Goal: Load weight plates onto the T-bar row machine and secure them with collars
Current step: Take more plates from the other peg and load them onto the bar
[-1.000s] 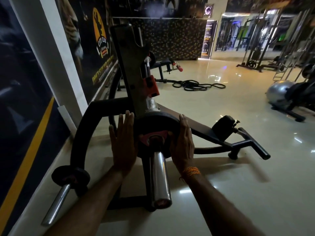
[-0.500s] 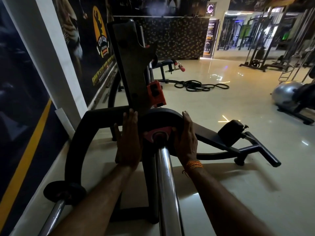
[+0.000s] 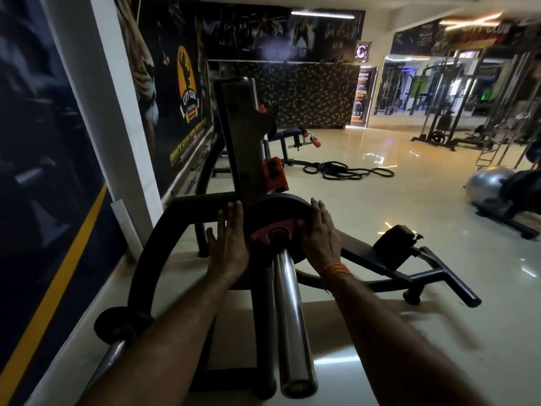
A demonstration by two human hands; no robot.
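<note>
We press both hands, left hand [image 3: 229, 247] and right hand [image 3: 320, 238], spread flat on either side of the weight plate [image 3: 278, 209], which sits between them far up the chrome sleeve [image 3: 292, 326] whose long axis runs back toward us.

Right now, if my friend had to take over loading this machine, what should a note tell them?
Left hand: flat, fingers straight, pressed against the left side of the weight plate.
Right hand: flat against the plate's right side, orange thread on the wrist.
The plate sits on the shiny metal bar, pushed far up against the machine's frame. Another small plate is on a second bar down by the wall.
Done: one plate loaded on this bar.
Left: add more plates if wanted, then fit a collar. No collar shows on the bar yet.
</note>
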